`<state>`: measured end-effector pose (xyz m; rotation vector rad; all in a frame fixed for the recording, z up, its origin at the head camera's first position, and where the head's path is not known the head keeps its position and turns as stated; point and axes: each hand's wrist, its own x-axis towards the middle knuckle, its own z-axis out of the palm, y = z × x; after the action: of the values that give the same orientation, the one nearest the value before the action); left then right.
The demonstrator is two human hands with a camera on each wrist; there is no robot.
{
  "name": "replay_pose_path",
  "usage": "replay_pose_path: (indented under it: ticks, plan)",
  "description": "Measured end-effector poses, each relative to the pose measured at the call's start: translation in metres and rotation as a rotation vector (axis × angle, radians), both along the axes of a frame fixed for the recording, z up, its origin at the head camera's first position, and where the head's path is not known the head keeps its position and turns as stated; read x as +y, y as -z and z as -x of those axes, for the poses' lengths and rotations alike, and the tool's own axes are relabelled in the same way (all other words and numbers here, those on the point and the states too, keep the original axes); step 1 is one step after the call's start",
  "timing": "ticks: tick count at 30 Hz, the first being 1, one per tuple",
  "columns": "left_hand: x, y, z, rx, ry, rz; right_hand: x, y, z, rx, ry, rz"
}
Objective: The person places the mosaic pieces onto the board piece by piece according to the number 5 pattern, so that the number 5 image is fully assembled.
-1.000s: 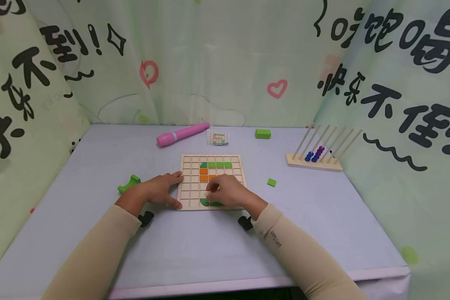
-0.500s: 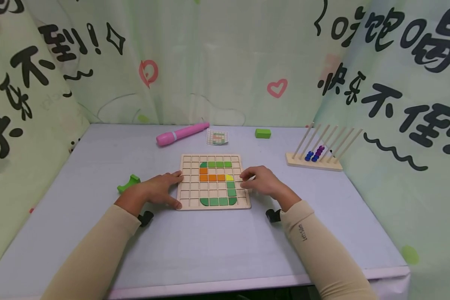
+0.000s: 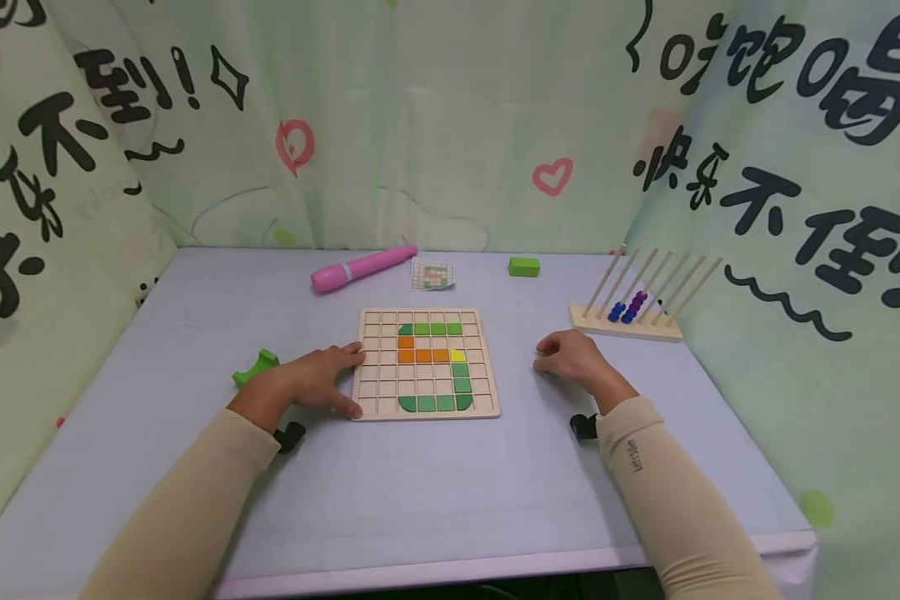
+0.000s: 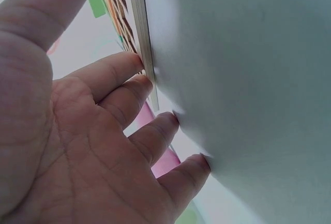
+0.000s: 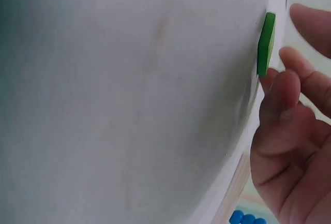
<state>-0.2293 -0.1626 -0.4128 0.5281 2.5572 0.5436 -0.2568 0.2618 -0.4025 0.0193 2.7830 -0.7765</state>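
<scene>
A square wooden grid board (image 3: pixel 378 387) lies mid-table, with green, orange and yellow tiles set in some of its cells. My left hand (image 3: pixel 311 379) rests spread along the board's left edge, thumb at the near corner; in the left wrist view several of its fingertips touch the board's side and the tabletop. To the right of the board, my right hand (image 3: pixel 576 360) is low over the table with loosely bent fingers. A small green tile (image 5: pixel 266 44) lies by its fingertips in the right wrist view, not visibly pinched; the hand mostly hides it in the head view.
A green arched block (image 3: pixel 255 367) lies beside my left wrist. Farther back are a pink pen-like stick (image 3: pixel 363 267), a pattern card (image 3: pixel 432 274) and a green block (image 3: pixel 523 267). A wooden peg rack with beads (image 3: pixel 626 323) stands at the right.
My right hand has moved off the board to the right, reaching the loose green tile. A yellow tile shows at the orange row's right end, where the hand was covering. The left hand stays put.
</scene>
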Motion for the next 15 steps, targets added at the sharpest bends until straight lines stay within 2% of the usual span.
replay_pose_path:
  ticks: [7,15]
  plan:
    - [0.0003,0.0001,-0.0004,-0.004,-0.009,-0.001,0.0044,0.0021,0.0041,0.013,-0.027,-0.132]
    - [0.0004,-0.0006,-0.0003,-0.009,-0.014,-0.002,0.0014,0.0019,0.0042,-0.001,-0.009,-0.112]
